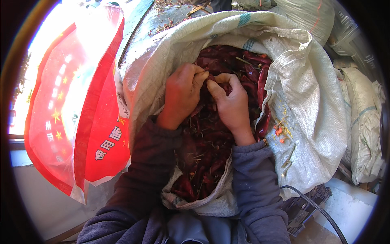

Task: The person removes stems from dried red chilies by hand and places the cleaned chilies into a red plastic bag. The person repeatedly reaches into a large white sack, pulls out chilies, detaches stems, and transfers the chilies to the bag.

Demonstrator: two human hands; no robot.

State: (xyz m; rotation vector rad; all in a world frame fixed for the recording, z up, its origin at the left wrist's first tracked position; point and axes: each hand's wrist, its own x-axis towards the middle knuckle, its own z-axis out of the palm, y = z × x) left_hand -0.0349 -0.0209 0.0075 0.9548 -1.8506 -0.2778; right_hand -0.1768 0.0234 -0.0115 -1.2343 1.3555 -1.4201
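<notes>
Above a sack full of dark red dried chili peppers [210, 143], my two hands meet with fingertips almost touching. Thumb and forefinger of my left hand [184, 91] pinch at the end of a dried chili pepper [210, 78], most of which my fingers hide. My right hand [231, 102] grips the same pepper from the other side, its thumb and bent forefinger closed on it. Around the peppers, the white woven sack [164, 50] has its rim rolled outward. Loose stems show among the peppers below my wrists.
On the sack's right fold lie yellow seeds, stem pieces [286, 161] and orange-red scraps [278, 131]. A red and clear printed plastic bag [103, 146] stands at left. Other filled sacks [362, 119] are at right. A dark cable [317, 204] curves at lower right.
</notes>
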